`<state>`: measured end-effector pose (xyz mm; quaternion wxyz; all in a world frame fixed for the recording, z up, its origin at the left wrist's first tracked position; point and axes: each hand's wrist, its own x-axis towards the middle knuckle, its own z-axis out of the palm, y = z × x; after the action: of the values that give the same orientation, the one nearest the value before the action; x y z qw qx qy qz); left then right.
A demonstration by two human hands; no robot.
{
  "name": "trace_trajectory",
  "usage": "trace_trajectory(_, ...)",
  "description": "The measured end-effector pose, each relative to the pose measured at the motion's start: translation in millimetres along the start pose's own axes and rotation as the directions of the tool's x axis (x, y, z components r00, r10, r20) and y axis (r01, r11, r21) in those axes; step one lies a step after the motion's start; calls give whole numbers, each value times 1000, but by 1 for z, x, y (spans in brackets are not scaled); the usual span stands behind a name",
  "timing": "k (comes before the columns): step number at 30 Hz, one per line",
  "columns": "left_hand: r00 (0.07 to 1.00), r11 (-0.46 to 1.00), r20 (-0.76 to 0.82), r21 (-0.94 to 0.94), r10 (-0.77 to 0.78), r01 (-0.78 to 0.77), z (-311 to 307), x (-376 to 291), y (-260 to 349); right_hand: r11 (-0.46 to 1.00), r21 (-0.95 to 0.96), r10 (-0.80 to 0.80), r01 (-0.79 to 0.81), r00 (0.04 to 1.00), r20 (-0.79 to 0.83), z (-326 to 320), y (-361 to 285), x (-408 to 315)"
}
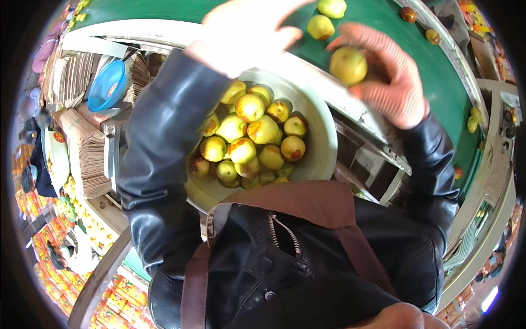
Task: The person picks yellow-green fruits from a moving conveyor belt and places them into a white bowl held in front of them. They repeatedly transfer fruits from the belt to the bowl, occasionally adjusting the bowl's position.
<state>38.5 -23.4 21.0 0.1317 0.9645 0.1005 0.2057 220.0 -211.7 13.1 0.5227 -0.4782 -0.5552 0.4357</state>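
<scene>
Over the green conveyor belt, my right hand is curved beside a yellow-green jujube fruit; blur hides whether the fingers grip it. My left hand is above the belt's pale edge, overexposed, with its fingers apart and no fruit visible in it. Two more fruits, one yellow-green and one greener, lie on the belt between the hands. Below my left hand, a pale round basin holds several green-yellow fruits with reddish-brown patches, partly hidden by my left sleeve.
Brown fruits lie near the belt's far rail. At left are a blue plastic bowl, stacks of folded brown paper or card and a metal bar. People and many orange-red boxes are beyond.
</scene>
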Motion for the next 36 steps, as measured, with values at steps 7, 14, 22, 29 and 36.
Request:
trace_trajectory(7, 969, 999, 246, -47, 12, 0, 55, 33, -14, 770, -493, -247, 405, 902, 355, 79, -2, -5)
trace_trajectory(14, 985, 904, 150, -406, -82, 137, 55, 25, -34, 691, -650, -482, 316, 871, -89, -2, 10, 52)
trace_trajectory(22, 924, 247, 333, -894, -187, 373, -28, -32, 16, 148, -896, -237, -418, 865, -442, -153, 88, 77)
trace_trajectory(29, 908, 83, 274, -946, -318, 314, -28, -100, 28, 277, -893, -221, -355, 881, -419, -121, 73, 104)
trace_trajectory(36, 894, 100, 152, -972, -421, 213, -26, -105, 18, 34, -813, -84, -581, 809, -582, -210, 75, 74)
